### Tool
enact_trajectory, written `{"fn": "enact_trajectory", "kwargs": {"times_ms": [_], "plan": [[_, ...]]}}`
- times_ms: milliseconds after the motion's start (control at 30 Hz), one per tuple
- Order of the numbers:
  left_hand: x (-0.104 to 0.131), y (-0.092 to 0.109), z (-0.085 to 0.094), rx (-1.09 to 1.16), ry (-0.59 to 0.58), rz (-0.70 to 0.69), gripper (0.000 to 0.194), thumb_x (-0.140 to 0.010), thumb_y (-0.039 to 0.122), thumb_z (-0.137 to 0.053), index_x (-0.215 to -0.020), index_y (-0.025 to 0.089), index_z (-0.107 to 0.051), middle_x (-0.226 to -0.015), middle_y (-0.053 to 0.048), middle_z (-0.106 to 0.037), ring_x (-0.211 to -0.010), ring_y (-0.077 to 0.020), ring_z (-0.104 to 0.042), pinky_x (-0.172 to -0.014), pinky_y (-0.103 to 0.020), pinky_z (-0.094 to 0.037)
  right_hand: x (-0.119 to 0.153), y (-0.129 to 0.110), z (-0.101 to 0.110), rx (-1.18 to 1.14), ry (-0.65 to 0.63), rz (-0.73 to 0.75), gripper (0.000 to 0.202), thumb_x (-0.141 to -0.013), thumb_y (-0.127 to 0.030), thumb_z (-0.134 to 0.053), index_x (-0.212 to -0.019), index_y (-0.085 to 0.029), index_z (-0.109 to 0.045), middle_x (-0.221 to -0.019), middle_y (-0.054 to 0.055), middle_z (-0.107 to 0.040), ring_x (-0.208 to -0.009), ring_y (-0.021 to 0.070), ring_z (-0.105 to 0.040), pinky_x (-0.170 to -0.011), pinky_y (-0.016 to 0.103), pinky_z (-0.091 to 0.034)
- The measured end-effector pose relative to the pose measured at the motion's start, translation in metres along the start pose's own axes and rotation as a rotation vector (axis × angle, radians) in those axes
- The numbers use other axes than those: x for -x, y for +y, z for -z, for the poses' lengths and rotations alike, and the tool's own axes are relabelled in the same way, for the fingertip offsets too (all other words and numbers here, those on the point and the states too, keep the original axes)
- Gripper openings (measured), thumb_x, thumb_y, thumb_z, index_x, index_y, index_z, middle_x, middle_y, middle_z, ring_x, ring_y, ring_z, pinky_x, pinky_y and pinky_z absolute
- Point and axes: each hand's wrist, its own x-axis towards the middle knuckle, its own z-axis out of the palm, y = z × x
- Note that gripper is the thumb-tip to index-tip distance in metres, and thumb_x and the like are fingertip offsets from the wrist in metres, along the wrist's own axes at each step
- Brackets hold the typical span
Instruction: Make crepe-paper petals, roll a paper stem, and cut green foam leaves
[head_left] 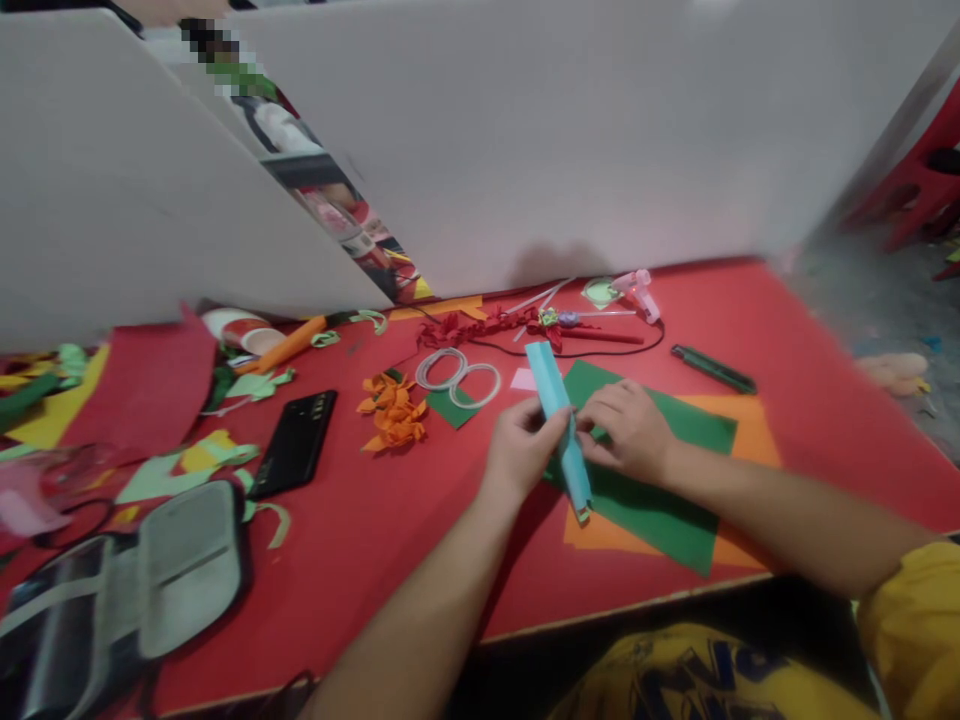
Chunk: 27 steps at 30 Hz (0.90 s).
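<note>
A long, narrow piece of light-blue paper (pixel 549 376), folded or rolled lengthwise, is held tilted above the table. My left hand (pixel 519 450) is closed on its middle, the thumb lying across the front. From the other side, my right hand (pixel 628 430) pinches the paper's edge with curled fingers, their tips partly hidden. A bit of pale green shows at the paper's lower end. Beneath both hands lie a green paper sheet (pixel 675 510) and an orange sheet (pixel 750 430).
Orange paper flowers (pixel 394 412), two pale rings (pixel 474 386) and a black phone (pixel 295 442) lie to the left. A pink glue gun (pixel 637 292) and a green cutter knife (pixel 714 369) are at the right. An open zip case (pixel 191 570) and paper scraps fill the left side.
</note>
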Motion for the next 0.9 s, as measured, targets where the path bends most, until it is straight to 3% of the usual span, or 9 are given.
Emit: {"fn": "enact_trajectory", "kwargs": {"times_ms": [500,733,800,900], "plan": [[-0.007,-0.009,0.004,0.036,0.056,0.031,0.037,-0.075,0.05,-0.078,-0.082,0.014,-0.079,-0.064,0.0,-0.063,-0.056,-0.0129,-0.052,-0.05,-0.024,-0.041,0.002,-0.003,-0.002,-0.013,-0.005,0.132,0.01,-0.096,-0.023,-0.063,-0.086,-0.022,-0.065,-0.082,0.003,-0.07,-0.078,0.0193,-0.059,-0.079,0.037,-0.04],[-0.014,-0.012,0.009,0.098,0.108,0.057,0.036,-0.075,0.05,-0.081,-0.082,0.015,-0.077,-0.06,0.004,-0.055,-0.052,-0.0106,-0.046,-0.049,-0.023,-0.038,0.004,-0.002,-0.003,-0.13,-0.094,0.272,0.006,-0.089,-0.021,-0.068,-0.087,-0.024,-0.064,-0.081,0.002,-0.071,-0.08,0.0196,-0.063,-0.074,0.035,-0.047],[-0.016,-0.014,0.011,0.127,0.12,0.079,0.038,-0.074,0.052,-0.082,-0.083,0.015,-0.077,-0.061,0.004,-0.055,-0.052,-0.0107,-0.047,-0.049,-0.023,-0.039,0.004,-0.003,-0.001,-0.267,-0.072,0.242,0.009,-0.087,-0.017,-0.067,-0.089,-0.025,-0.063,-0.086,0.003,-0.074,-0.084,0.0198,-0.067,-0.078,0.035,-0.052],[-0.019,-0.017,0.012,0.157,0.112,0.108,0.039,-0.074,0.052,-0.082,-0.086,0.015,-0.077,-0.062,0.003,-0.056,-0.052,-0.0108,-0.049,-0.049,-0.023,-0.039,0.003,-0.003,0.004,-0.481,0.047,0.019,0.014,-0.086,-0.012,-0.064,-0.089,-0.025,-0.061,-0.091,0.004,-0.075,-0.087,0.0197,-0.071,-0.082,0.036,-0.059]]}}
